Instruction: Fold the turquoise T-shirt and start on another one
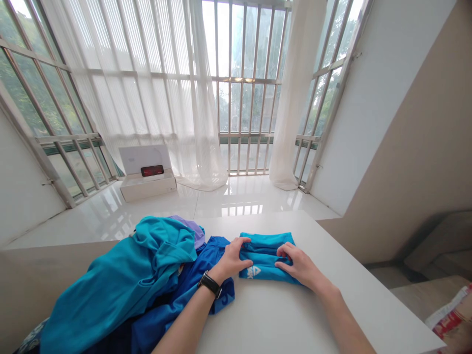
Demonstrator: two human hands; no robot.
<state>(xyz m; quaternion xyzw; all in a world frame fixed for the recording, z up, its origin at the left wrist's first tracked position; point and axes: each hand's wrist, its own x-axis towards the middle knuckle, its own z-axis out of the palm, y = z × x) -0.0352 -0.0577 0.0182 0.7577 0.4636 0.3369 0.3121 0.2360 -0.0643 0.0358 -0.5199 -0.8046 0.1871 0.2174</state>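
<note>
On the white table (271, 314) lies a folded bright-blue garment (267, 274) with a white triangular logo and lettering near its left end. My left hand (232, 258), a black watch (211, 284) at its wrist, has its thumb and fingers on the left end of this bundle. At the right end, my right hand (297, 263) has curled fingers and a thumb on the cloth, gripping along the middle fold. Beside my left hand is a heap with a teal garment (121, 270), a darker blue garment (184, 290) and a lilac cloth (191, 228).
A white box (147, 189) with a dark phone-like device (152, 170) leaning on it stands on the glossy sill (206, 201). Sheer curtains (147, 88) hang before barred windows. A grey sofa (438, 246) and a red-and-white package (453, 314) are at the right.
</note>
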